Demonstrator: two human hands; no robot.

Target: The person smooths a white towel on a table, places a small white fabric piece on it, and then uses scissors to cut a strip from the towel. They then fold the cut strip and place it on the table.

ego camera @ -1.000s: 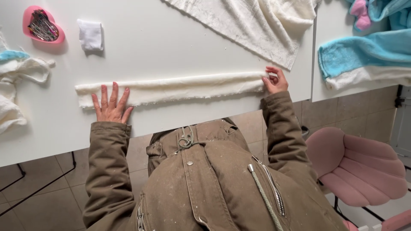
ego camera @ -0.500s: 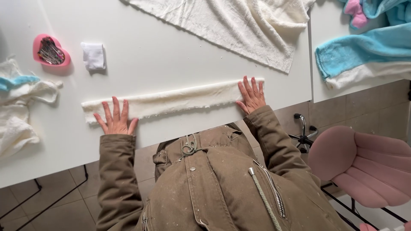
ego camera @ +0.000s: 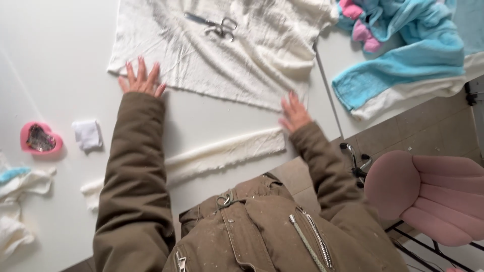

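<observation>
Cloth [ego camera: 242,55], a wide cream sheet with a nubbly weave and a frayed lower hem, lies spread over the far middle of the white table [ego camera: 50,70], metal scissors [ego camera: 214,24] resting on it. Left hand [ego camera: 140,80] lies flat with fingers splayed on its near left corner, gripping nothing; right hand [ego camera: 294,113] presses open-fingered on the near right hem by the table's right edge. Nearer the front edge lies a long folded cream strip [ego camera: 222,153], with a pink heart-shaped dish [ego camera: 40,138] toward the left.
</observation>
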